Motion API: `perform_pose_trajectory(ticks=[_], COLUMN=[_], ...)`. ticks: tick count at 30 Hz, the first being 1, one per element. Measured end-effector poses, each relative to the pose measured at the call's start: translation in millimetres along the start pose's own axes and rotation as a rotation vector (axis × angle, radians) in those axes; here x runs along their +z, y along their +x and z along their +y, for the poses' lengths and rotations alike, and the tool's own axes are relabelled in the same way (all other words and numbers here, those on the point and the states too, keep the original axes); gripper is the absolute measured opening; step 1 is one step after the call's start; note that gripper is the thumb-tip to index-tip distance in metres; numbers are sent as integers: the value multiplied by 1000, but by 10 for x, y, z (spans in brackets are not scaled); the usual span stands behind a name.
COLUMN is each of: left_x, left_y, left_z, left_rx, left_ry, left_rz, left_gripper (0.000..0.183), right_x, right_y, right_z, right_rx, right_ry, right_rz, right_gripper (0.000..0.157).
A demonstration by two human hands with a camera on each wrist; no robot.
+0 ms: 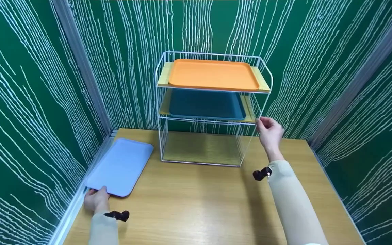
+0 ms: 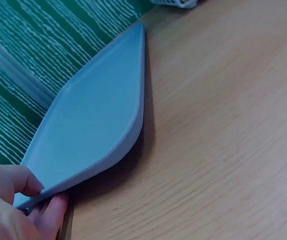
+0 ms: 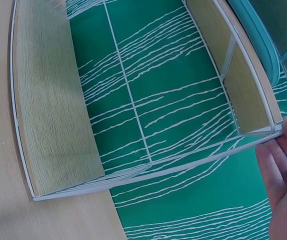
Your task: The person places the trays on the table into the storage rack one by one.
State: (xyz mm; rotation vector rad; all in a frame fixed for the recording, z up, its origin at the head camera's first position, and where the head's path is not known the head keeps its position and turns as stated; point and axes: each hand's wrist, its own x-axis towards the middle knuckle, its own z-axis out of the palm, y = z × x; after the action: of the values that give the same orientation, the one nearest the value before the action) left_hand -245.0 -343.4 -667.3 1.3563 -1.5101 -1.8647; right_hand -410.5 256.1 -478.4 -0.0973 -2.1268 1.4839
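Note:
My left hand (image 1: 96, 200) pinches the near edge of a light blue tray (image 1: 123, 166) at the table's left side, thumb on top and fingers beneath. In the left wrist view the tray's near end is tilted up, with a shadow under it. My right hand (image 1: 270, 132) pinches the front right post of a white wire rack (image 1: 201, 164) at the height of its middle shelf; the right wrist view shows the fingertips on the wire. An orange tray (image 1: 213, 74) lies on the rack's top shelf and a dark teal tray (image 1: 206, 104) on the middle one.
The rack's bottom board (image 1: 201, 148) lies at table level. Green walls (image 1: 362, 102) with white wavy lines enclose the wooden table (image 1: 189, 204) at the back and both sides. A metal rail (image 1: 70, 207) runs along the table's left edge.

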Motion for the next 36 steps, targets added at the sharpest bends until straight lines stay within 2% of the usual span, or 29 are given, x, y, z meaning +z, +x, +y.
perform_pose_trajectory(ticks=[5, 10, 15, 22, 25, 32, 36], left_x=[-65, -182, -246, -273, -364, -710, -841], left_y=[16, 20, 52, 69, 83, 79, 87], left_z=[-47, -61, -35, 1, -7, -32, -19], left_rx=[-77, -145, -147, -118, -132, -192, -199], left_ry=[-157, -200, -282, -305, -332, -500, -439], left_rz=[-83, -80, -75, -84, -100, -194, -277], left_gripper=[62, 41, 38, 38, 36, 30, 28], right_x=[-12, 19, 26, -21, -18, 18, -13], right_y=[3, -2, -12, -20, -14, 14, -1], right_z=[8, -7, -4, -8, -22, 1, 6], right_rx=[-2, 2, 8, 26, 31, -93, -58], right_ry=[9, 18, 12, 19, 22, -33, -25], right_rz=[0, -14, -17, -27, -38, 55, 27], right_gripper=[22, 24, 23, 26, 26, 16, 18])
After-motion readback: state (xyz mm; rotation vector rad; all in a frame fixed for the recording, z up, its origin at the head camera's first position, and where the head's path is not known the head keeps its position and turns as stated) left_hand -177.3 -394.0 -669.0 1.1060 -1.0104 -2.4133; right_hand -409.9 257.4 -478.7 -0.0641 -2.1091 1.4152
